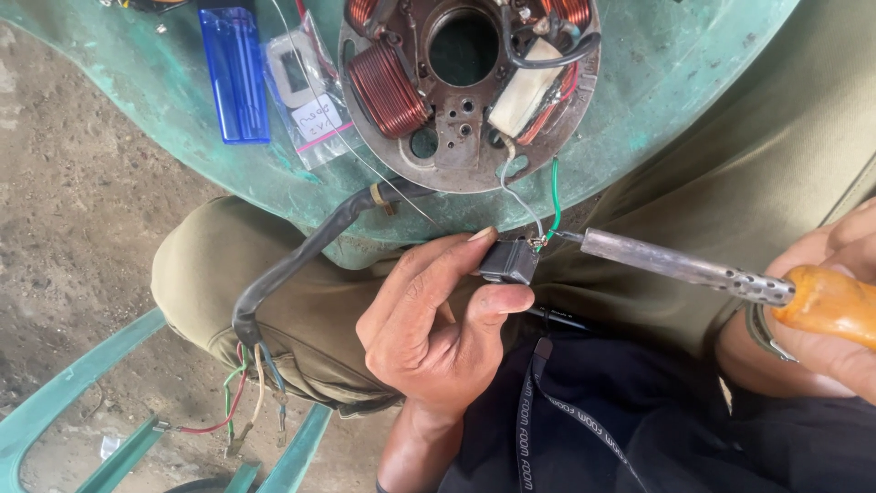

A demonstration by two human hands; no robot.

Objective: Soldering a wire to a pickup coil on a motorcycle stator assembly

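My left hand (438,315) pinches a small dark grey block-shaped part (507,261) between thumb and forefinger, just below the table edge. A white wire (511,187) and a green wire (555,196) run from its top up to a round metal stator plate (456,137) with copper coils (388,89). My right hand (835,306) grips the orange handle (830,301) of a soldering iron; its metal barrel (680,267) points left and the tip touches the wire joint on the part.
The stator plate lies on a worn green table (657,82), beside a blue lighter (234,73) and a small clear plastic bag (306,100). A black sheathed cable (292,265) hangs over my knee, ending in loose coloured wires (246,393). Green chair rails (82,374) stand over the dirt floor.
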